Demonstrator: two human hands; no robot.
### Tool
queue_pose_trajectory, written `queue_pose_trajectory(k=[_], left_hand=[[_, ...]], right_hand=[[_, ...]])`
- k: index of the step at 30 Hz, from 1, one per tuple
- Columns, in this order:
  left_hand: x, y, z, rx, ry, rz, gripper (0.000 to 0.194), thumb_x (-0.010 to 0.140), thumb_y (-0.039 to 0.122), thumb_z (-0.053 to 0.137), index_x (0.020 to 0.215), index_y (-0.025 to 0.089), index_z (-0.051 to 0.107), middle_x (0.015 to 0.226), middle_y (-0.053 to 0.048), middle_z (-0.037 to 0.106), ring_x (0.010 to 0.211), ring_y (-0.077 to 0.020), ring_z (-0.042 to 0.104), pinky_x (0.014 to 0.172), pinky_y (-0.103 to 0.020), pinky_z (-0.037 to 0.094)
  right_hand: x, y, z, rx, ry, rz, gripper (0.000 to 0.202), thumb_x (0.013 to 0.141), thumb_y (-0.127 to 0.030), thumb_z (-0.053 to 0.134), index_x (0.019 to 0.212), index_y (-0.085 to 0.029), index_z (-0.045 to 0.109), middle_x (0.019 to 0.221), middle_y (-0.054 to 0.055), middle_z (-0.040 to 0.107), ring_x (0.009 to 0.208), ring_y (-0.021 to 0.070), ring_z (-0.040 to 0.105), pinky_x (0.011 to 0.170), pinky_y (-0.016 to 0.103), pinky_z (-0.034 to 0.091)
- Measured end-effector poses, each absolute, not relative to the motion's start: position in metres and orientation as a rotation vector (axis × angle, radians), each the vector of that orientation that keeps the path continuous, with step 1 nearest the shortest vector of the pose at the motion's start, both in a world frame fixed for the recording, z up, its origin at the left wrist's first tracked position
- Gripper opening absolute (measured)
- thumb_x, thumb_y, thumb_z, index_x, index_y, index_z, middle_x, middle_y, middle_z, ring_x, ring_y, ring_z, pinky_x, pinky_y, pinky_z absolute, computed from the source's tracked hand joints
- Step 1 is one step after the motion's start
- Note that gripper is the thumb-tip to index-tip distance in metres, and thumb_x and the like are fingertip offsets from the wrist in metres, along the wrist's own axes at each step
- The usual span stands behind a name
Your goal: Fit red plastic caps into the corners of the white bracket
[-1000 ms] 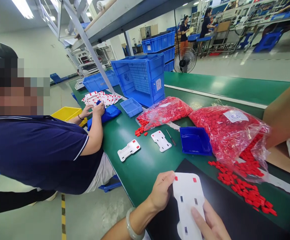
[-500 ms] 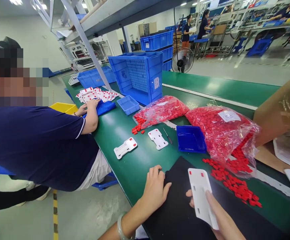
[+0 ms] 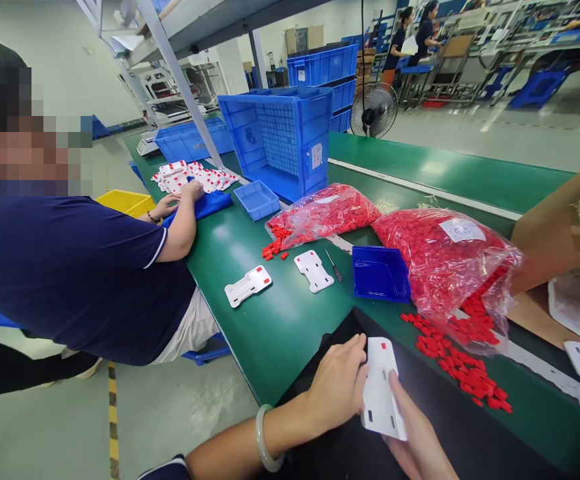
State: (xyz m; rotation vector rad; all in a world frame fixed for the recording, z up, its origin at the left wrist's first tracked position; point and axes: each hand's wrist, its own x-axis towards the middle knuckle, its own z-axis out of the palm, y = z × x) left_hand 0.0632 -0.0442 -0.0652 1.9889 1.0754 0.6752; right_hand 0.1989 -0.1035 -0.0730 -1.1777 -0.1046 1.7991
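Observation:
A white plate (image 3: pixel 381 393) with one red piece showing at its top is held over the black mat (image 3: pixel 450 400). My right hand (image 3: pixel 415 427) grips its lower right side, thumb on the face. My left hand (image 3: pixel 340 380) lies against the plate's left edge, fingers bent together near the top corner, which they partly cover. Loose red pieces (image 3: pixel 463 367) are scattered right of the plate. Two more white plates with red pieces, one at the left (image 3: pixel 249 286) and one nearer the middle (image 3: pixel 313 271), lie on the green table beside a screwdriver (image 3: pixel 334 265).
A dark blue tray (image 3: pixel 381 275) stands beyond the mat. Bags of red pieces (image 3: pixel 447 260) (image 3: pixel 327 213) lie behind. Large blue crate (image 3: pixel 315 147) and small blue bin (image 3: pixel 257 200) stand farther back. A person (image 3: pixel 70 273) works at the left; cardboard (image 3: pixel 565 220) rises at the right.
My left hand has moved right and up to the plate. The plate has shifted slightly left, and one of its two red pieces no longer shows. The camera view has shifted slightly.

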Motion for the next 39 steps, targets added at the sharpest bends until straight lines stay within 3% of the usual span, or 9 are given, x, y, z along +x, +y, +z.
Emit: queue_pose_trajectory(k=[9,13,17,22,25,27,33,36,39], left_hand=[[0.046,-0.053,-0.075,2.206,1.102,0.55,0.033,0.096,0.018,0.035,0.126,0.015,0.049,0.129,-0.014,0.061,0.124,-0.0263,0.054,0.099,-0.046,0.044],[0.026,-0.048,-0.077,1.765,1.264,0.734,0.021,0.1,0.028,0.034,0.095,0.021,0.053,0.098,-0.006,0.069,0.096,-0.0212,0.064,0.084,-0.035,0.047],[0.018,-0.041,-0.07,1.532,1.27,0.799,0.03,0.1,0.04,0.035,0.077,0.022,0.038,0.067,0.004,0.051,0.062,-0.0123,0.052,0.063,-0.025,0.043],[0.034,-0.039,-0.06,1.576,1.12,0.852,0.021,0.101,0.032,0.034,0.084,0.022,0.041,0.092,-0.003,0.066,0.093,-0.0178,0.063,0.082,-0.031,0.048],[0.043,-0.039,-0.062,1.854,1.013,0.824,0.012,0.099,0.02,0.035,0.094,0.021,0.045,0.13,-0.011,0.06,0.129,-0.0225,0.049,0.103,-0.04,0.041],[0.046,-0.04,-0.067,2.08,0.92,0.795,0.011,0.096,0.016,0.037,0.099,0.02,0.047,0.139,-0.014,0.054,0.135,-0.024,0.043,0.107,-0.043,0.039],[0.045,-0.053,-0.081,2.181,0.887,0.662,0.029,0.096,0.013,0.035,0.123,0.015,0.043,0.133,-0.016,0.057,0.129,-0.0249,0.05,0.107,-0.045,0.039],[0.041,-0.057,-0.081,1.907,0.967,0.637,0.017,0.099,0.02,0.032,0.103,0.02,0.048,0.11,-0.01,0.066,0.111,-0.022,0.061,0.096,-0.039,0.046],[0.034,-0.051,-0.078,1.555,1.181,0.747,0.024,0.101,0.034,0.031,0.084,0.022,0.043,0.078,0.0,0.057,0.079,-0.0156,0.058,0.073,-0.028,0.046]], right_hand=[[0.206,-0.098,-0.072,-0.995,0.019,1.784,0.047,0.081,-0.044,0.07,0.12,-0.019,0.061,0.091,0.005,0.073,0.076,0.0208,0.067,0.076,0.036,0.053],[0.213,-0.1,-0.057,-0.803,-0.051,1.786,0.042,0.089,-0.048,0.055,0.123,-0.024,0.058,0.094,0.009,0.07,0.07,0.0188,0.06,0.072,0.037,0.049],[0.215,-0.101,-0.054,-0.684,0.013,1.902,0.039,0.093,-0.048,0.047,0.119,-0.022,0.061,0.091,0.011,0.068,0.068,0.0176,0.056,0.072,0.036,0.045],[0.207,-0.102,-0.06,-0.674,0.0,1.965,0.043,0.094,-0.05,0.045,0.115,-0.018,0.065,0.091,0.011,0.068,0.068,0.0173,0.056,0.073,0.036,0.043],[0.2,-0.104,-0.065,-0.746,-0.044,1.96,0.046,0.092,-0.053,0.049,0.115,-0.017,0.066,0.088,0.01,0.068,0.069,0.0183,0.057,0.074,0.036,0.044],[0.196,-0.106,-0.071,-0.842,-0.05,1.921,0.045,0.089,-0.054,0.054,0.111,-0.017,0.068,0.084,0.008,0.068,0.071,0.0192,0.058,0.075,0.036,0.044],[0.197,-0.103,-0.069,-0.952,-0.166,1.77,0.036,0.085,-0.053,0.06,0.1,-0.022,0.07,0.083,0.005,0.067,0.076,0.0199,0.058,0.078,0.036,0.044],[0.2,-0.099,-0.048,-0.804,-0.268,1.752,0.041,0.086,-0.056,0.055,0.106,-0.022,0.067,0.089,0.008,0.066,0.074,0.0204,0.055,0.077,0.038,0.043],[0.199,-0.098,-0.031,-0.752,-0.244,1.768,0.041,0.09,-0.054,0.047,0.108,-0.022,0.064,0.087,0.009,0.064,0.069,0.0191,0.051,0.072,0.037,0.042]])
